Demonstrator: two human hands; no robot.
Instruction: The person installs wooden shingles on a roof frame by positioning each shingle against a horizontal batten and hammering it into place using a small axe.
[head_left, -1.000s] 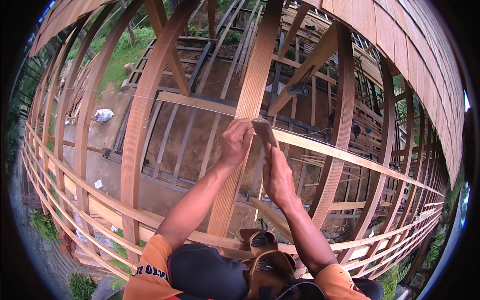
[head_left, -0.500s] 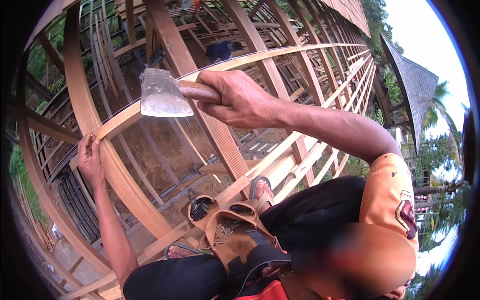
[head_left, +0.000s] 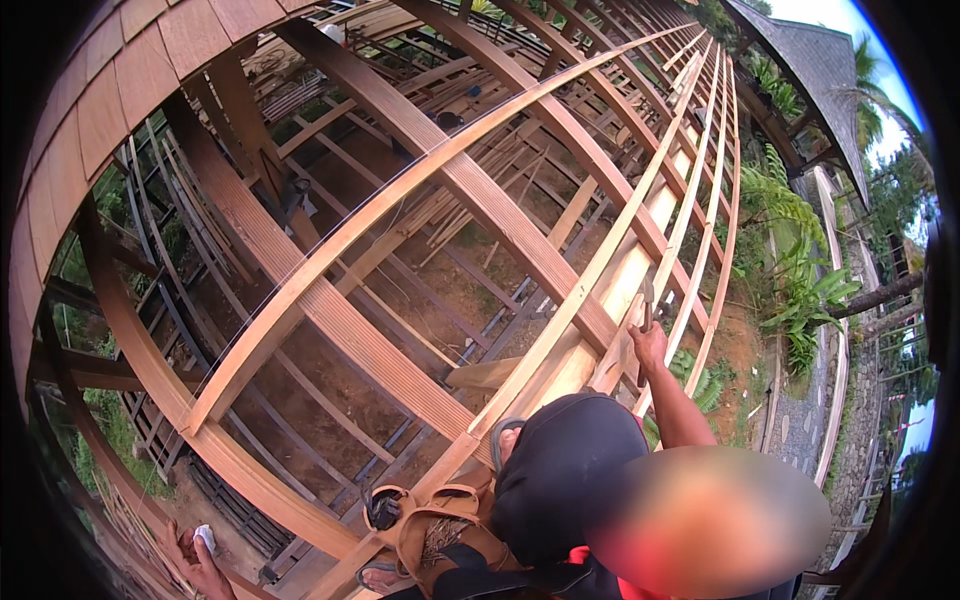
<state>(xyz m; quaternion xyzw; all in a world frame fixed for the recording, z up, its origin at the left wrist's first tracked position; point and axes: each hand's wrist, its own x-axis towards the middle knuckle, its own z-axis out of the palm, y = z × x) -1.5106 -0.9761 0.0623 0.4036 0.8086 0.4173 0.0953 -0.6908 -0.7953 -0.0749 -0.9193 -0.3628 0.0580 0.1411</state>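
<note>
My right hand [head_left: 650, 347] is closed around the handle of a hatchet [head_left: 648, 298]. It holds the hatchet upright beside the pale battens on the right, its head seen nearly edge-on. At the lower left rim is my left hand [head_left: 195, 562], fingers apart, near a wooden rafter; a small white thing shows beside the fingers, and it seems to lie on the ground below. A long wooden batten [head_left: 330, 245] crosses the rafters [head_left: 380, 355], with a thin dark line along its far edge. Its near end rests on the left rafter [head_left: 150, 365].
A brown leather tool pouch [head_left: 410, 535] with nails and a black object hangs at my waist. My sandalled foot [head_left: 508, 440] rests on the framing. Between rafters, gaps drop to bare soil and stacked timber. Wooden shingles [head_left: 150, 70] cover the upper left; ferns [head_left: 790, 220] grow at right.
My right hand has moved the hatchet from over the batten down to the right. My left hand has left the batten's end for the lower left. The view has shifted, showing shingles.
</note>
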